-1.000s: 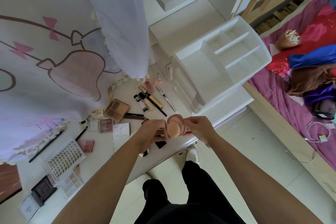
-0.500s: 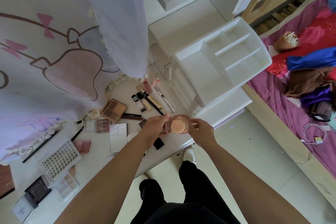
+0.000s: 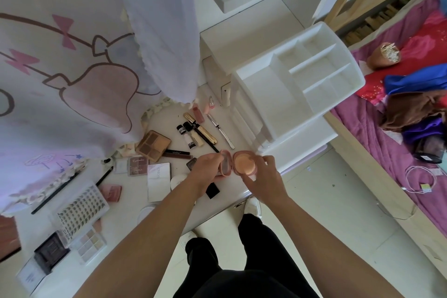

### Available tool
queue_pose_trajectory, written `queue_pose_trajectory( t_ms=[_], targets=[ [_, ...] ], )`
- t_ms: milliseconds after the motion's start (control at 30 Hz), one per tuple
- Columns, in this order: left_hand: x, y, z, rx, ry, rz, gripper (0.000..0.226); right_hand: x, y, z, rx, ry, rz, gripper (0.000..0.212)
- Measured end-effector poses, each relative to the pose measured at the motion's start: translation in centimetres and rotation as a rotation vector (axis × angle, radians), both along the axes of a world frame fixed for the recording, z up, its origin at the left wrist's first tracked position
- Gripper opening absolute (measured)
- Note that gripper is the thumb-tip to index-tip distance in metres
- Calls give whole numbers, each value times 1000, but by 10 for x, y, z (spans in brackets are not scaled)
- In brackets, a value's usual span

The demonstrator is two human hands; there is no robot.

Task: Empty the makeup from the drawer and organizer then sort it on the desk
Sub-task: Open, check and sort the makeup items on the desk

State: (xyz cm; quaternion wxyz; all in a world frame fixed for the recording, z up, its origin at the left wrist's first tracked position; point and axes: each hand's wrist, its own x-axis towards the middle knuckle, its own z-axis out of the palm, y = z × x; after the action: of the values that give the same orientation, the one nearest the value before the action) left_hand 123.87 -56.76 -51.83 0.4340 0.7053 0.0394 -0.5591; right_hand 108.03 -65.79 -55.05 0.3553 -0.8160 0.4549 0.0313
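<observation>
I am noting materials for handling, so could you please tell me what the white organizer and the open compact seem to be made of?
The organizer looks like moulded white plastic, slightly glossy: thin even divider walls and rounded corners. The compact seems to be smooth pink plastic; its round pan holds a peach fill, powder or cushion, which I cannot tell.

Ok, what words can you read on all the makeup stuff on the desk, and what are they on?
"VCNO": on the white flat case, sideways, letters uncertain.
"DAGM", seemingly: on the edge of the lash tray.
Blurred, unreadable: script on the small brown palette, white print on the dark tube, labels on the small bottles.
No writing shows on the open compact held by the left hand and right hand.
</observation>
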Motion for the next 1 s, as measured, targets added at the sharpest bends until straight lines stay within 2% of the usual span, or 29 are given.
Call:
queue_pose_trajectory(
  t_ms=[133, 333, 467, 600, 733, 800, 900, 1000],
  targets=[
    [-1, 1, 2, 11, -68, -33, 27, 1, 1, -2, 2, -24, -80, 69],
    [2, 20, 16, -21, -241, -13, 23, 0, 5, 11, 103, 135, -5, 82],
    [22, 68, 20, 100, -625, -121, 24, 8, 27, 27, -103, -10, -76, 47],
    [40, 135, 17, 245, -879, -276, 28, 45, 55, 43, -141, -178, 61, 27],
    [48, 195, 5, 330, -883, -585, 43, 93, 86, 48, -206, -174, 347, 17],
    [47, 209, 2, 306, -890, -752, 51, 112, 95, 50, -164, -128, 439, 27],
    [48, 219, -2, 278, -902, -907, 60, 139, 108, 46, -108, -47, 489, 38],
    [49, 218, -4, 300, -880, -978, 59, 159, 115, 40, -134, -11, 517, 40]
  ],
)
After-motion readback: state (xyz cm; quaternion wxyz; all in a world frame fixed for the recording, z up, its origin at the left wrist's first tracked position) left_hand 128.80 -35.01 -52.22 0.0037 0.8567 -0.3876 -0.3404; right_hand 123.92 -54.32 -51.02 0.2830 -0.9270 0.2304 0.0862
